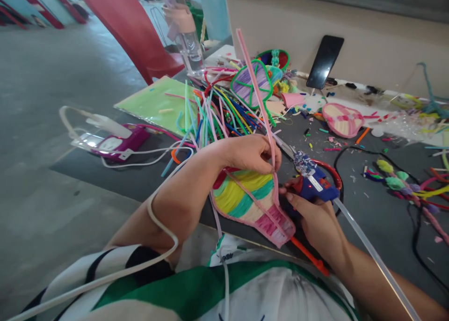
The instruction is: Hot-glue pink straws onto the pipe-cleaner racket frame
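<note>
White cable (63, 296) foremost, pink-edged panel (250, 201) at the fingertips of both hands (254, 153) (314, 215).

We're up on the wearer's head, looking forward and down, close over the worktable (382, 227), floor (42, 91) spreading across the left of frame.

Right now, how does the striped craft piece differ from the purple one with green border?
The striped craft piece has a pink border; the purple craft piece, a green one. The striped piece shows several colours, including yellow and turquoise; the purple one is mostly one colour inside. The left hand is at the edge of the striped piece; no hand touches the purple one. Both have strips running across the filled surface.
</note>
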The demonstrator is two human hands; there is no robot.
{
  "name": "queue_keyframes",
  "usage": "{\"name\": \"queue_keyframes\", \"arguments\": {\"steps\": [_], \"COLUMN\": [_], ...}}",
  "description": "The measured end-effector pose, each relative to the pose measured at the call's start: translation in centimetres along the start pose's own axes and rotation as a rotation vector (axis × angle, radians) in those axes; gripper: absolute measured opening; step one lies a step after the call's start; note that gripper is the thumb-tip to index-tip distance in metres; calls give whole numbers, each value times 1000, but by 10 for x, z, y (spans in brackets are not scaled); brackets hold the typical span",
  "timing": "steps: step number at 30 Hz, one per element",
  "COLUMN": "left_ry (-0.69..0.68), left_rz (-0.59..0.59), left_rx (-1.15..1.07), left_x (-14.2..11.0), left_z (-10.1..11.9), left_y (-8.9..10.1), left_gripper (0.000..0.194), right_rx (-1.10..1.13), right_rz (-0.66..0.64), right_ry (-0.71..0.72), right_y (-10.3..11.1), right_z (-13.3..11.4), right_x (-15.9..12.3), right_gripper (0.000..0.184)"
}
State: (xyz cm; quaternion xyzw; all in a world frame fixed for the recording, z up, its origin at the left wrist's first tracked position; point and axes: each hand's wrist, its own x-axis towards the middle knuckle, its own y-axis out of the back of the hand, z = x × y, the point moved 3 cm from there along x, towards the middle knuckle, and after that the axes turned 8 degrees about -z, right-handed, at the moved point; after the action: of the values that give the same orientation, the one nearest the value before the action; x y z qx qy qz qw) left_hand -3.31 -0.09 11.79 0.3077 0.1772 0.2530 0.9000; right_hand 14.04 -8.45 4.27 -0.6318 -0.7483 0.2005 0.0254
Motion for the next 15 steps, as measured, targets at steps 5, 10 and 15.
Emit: {"name": "queue_keyframes", "arguments": {"steps": [5,10,15], "left_ry": [-41,-48,-42], "left_rz": [24,37,45], "left_rx": [7,26,30], "left_x": [1,2,3], "left_z": [-4,-6,-6], "left_y": [0,0,0], "left_gripper": [19,20,19], "right_rx": [14,45,49], "right_rz": [2,23,9], "right_ry": [42,37,23], "right_y": [1,1,1], "right_z": [-1,-3,-2], "right_x": [-1,0,0], "right_gripper": [26,25,22]}}
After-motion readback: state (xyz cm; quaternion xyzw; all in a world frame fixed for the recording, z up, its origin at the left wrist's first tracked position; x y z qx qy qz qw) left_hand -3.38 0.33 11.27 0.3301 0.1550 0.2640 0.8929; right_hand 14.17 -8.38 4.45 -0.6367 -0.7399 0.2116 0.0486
